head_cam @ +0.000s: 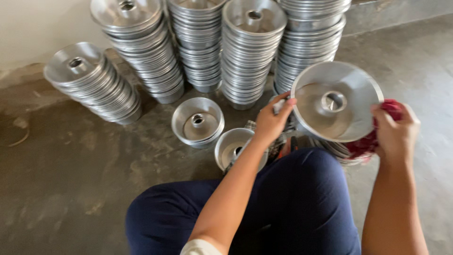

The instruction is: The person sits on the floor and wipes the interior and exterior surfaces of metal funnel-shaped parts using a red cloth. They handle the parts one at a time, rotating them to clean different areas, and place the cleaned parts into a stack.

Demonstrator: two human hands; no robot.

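Head view, looking down at a seated person's lap and a concrete floor [61, 189]. Both hands hold one metal pan [336, 100], a round tube pan with a centre funnel, tilted so its open side faces the camera, raised above the right knee.

Left hand [270, 123]: grip closed on the pan's left rim, thumb and fingertips pinching the edge. Forearm crosses the lap from lower centre.

Right hand [395, 132]: grip closed around a red cloth [373, 139], bunched against the pan's right rim and underside. Fingers wrap the cloth; whether they also touch metal, cannot tell.

Under the held pan, more pans [339, 152] lie partly hidden, only rims showing beside the knee.

On the floor just ahead of the knees: a short stack of pans [197, 122], open side up, and nearer, a single pan [231, 147] tipped, partly covered by the left forearm.

Along the far wall [28, 23]: tall stacks of nested pans [250, 52], four upright columns close together. One more stack [94, 80] at the far left leans over, lying nearly on its side.

Dark blue trousers [302, 203] fill the lower centre.
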